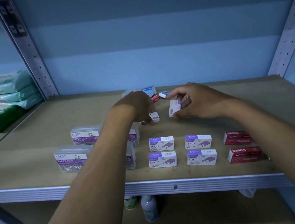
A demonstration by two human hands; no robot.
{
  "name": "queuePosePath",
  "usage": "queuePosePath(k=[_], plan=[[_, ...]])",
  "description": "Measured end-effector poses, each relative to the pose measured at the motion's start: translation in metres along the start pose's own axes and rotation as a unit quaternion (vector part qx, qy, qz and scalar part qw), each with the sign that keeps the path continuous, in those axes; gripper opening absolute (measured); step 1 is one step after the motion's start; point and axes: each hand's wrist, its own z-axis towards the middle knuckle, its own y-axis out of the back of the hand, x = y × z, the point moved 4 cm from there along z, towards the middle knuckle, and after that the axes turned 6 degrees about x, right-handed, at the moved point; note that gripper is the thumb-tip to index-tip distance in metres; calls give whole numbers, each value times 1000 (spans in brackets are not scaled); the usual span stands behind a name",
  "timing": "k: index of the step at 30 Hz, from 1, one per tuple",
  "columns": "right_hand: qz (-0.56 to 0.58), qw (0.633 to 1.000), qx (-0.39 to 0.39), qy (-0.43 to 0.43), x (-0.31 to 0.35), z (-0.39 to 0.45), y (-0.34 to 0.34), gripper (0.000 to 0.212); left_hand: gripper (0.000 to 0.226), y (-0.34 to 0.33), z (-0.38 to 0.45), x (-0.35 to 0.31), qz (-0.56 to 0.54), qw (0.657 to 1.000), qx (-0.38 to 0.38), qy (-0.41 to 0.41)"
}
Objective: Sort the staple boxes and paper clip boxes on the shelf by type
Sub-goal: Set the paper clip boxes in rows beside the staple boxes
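Dim bluish light, wide-angle edge distortion

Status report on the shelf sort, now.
Left hand grips a small white box; right hand grips another. Staple boxes in rows up front. Unsorted boxes behind the hands.

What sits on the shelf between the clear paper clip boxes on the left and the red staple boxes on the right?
Four purple-and-white staple boxes in a two-by-two block lie between the paper clip boxes and the red staple boxes, seen in the head view.
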Motion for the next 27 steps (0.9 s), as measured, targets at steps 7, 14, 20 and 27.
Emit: queuePosePath(k=[7,14,20,27], plan=[[37,999,-3,-15,-10,-21,14,68,24,1,-11,-4,-14,1000,-4,-1],[-47,998,31,10,-19,-24,7,87,20,2,-20,-13,-36,998,43,-8],[-97,994,49,33,-20,-22,-1,90,25,-2,-24,-15,-19,999,50,-2],[-79,996,46,5,-23,-20,-6,95,28,-1,-26,-15,-8,999,37,-11]])
